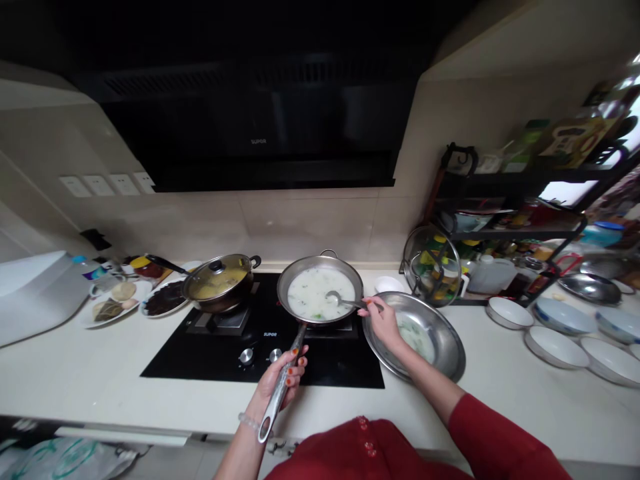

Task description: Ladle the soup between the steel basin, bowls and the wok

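A steel pan [300,277] of pale white soup sits on the right burner of the black stove [330,357]. My left hand [283,377] is closed round the pan's long metal handle. My right hand [383,320] grips a metal ladle [336,298] whose bowl dips into the soup. Just right of the pan lies a large steel basin [440,337] with a little pale food in it, partly under my right wrist.
A lidded pot [220,283] stands on the left burner. Plates of food [117,300] sit at the far left. A glass lid [433,263] leans against a black rack [520,200]. Several white bowls [557,347] line the counter on the right.
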The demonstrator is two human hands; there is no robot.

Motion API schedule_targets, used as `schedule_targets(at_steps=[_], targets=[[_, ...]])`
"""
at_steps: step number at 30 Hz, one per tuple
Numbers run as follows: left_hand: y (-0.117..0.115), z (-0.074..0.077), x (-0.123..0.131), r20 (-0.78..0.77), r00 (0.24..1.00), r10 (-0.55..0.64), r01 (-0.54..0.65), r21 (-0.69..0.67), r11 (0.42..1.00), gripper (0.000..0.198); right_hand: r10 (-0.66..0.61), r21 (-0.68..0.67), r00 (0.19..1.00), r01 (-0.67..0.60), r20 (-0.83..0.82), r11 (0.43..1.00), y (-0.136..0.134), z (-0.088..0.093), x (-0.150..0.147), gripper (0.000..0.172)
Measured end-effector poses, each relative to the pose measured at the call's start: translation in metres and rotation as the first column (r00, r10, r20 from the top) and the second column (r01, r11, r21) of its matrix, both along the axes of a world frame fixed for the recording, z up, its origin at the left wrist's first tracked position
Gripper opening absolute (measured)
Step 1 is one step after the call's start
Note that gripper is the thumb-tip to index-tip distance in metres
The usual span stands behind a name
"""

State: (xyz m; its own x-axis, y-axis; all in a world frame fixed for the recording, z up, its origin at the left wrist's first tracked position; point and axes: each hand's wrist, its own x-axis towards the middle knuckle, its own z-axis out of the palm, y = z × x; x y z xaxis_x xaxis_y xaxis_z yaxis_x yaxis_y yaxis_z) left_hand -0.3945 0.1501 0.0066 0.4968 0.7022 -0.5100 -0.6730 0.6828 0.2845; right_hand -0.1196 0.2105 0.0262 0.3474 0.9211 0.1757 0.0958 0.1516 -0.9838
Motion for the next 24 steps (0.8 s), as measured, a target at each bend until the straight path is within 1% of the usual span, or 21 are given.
schedule_targets(at_steps=[2, 4, 6, 8, 13, 18, 24], targets=[[0.0, 0.0, 0.0, 0.008, 1.0, -0.003, 0.003, -0.003, 1.0, 0.023, -0.063, -0.019, 0.988, 0.061, -0.139, 0.998, 0.002, -0.002, 0.001, 0.022], [0.0, -0.001, -0.001, 0.017, 1.0, -0.008, 0.008, -0.012, 1.0, 0.023, -0.124, -0.026, 0.954, 0.122, -0.273, 0.992, 0.003, -0.001, 0.003, 0.019], [0.001, -0.003, -0.001, 0.021, 1.0, -0.007, 0.007, -0.013, 1.0, 0.023, -0.142, -0.031, 0.92, 0.14, -0.366, 0.99, 0.003, 0.002, 0.006, 0.015], [0.001, -0.006, -0.002, 0.019, 1.0, -0.005, 0.005, -0.001, 1.0, 0.023, -0.141, -0.037, 0.898, 0.138, -0.417, 0.99, 0.002, 0.004, 0.009, 0.013], [0.002, -0.008, -0.003, 0.017, 1.0, -0.021, 0.021, 0.01, 1.0, 0.024, -0.157, -0.045, 0.875, 0.153, -0.458, 0.987, -0.003, 0.008, 0.014, 0.009], [0.002, -0.004, -0.002, 0.016, 1.0, -0.013, 0.013, -0.016, 1.0, 0.025, -0.179, -0.051, 0.853, 0.177, -0.49, 0.983, -0.005, 0.012, 0.017, 0.007], [0.001, -0.001, -0.001, 0.007, 1.0, -0.008, 0.008, -0.016, 1.0, 0.025, -0.164, -0.039, 0.852, 0.167, -0.497, 0.985, -0.008, 0.014, 0.019, 0.008]])
